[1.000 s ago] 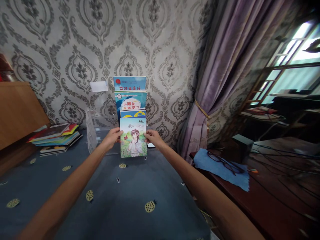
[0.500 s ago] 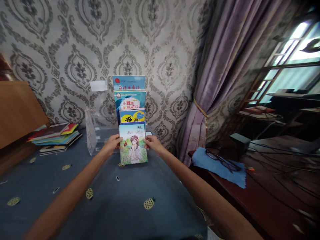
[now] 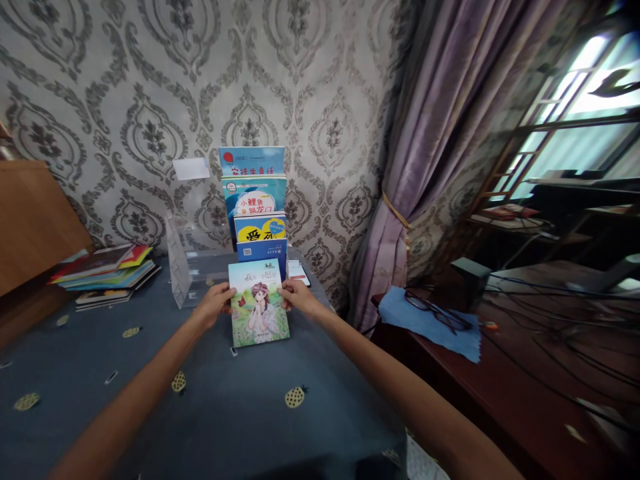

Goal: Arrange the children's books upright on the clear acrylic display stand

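Currently the left hand [image 3: 215, 301] and right hand [image 3: 296, 295] are gripping the girl-cover book [image 3: 259, 313] by its sides before the clear rack [image 3: 186, 280]; moving it needs a level hold.

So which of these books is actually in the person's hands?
The girl-cover book, gripped at its side edges by the left hand and right hand. Four other books stand tiered in the clear rack behind it, untouched.

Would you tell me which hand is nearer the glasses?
Right. The right hand grips the side of the book toward the glasses; the left hand grips the far side.
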Demonstrator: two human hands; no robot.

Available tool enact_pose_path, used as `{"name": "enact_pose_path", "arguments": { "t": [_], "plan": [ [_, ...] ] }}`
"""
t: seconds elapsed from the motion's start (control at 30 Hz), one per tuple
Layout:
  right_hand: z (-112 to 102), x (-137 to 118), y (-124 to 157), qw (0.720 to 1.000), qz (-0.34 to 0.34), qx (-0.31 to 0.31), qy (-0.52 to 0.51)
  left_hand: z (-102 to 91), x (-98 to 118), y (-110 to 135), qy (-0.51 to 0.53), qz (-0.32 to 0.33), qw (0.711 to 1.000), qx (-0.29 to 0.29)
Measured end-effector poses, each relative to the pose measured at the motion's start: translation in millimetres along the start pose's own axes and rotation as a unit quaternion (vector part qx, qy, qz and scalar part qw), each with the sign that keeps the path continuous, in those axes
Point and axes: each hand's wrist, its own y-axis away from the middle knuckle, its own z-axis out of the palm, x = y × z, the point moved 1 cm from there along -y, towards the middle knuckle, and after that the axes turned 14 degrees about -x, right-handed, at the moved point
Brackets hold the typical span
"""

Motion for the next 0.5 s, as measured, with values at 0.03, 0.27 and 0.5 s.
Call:
{"name": "enact_pose_path", "arguments": {
  "t": [0.03, 0.27, 0.5],
  "plan": [
    [3.3, 1.7, 1.9, 1.000, 0.002, -0.002, -0.003, -1.1, -3.5, 3.0, 0.002, -0.008, 1.000, -0.001],
    [14.2, 2.9, 8.2, 1.000, -0.007, 0.006, 0.008, -3.0, -10.0, 9.8, -0.009, -0.010, 1.000, -0.001],
    [-10.4, -35.9, -4.3, 0.995, -0.071, 0.023, 0.074, 3.1, 28.4, -5.3, -0.049, 0.094, 0.994, 0.029]
  ]
}}
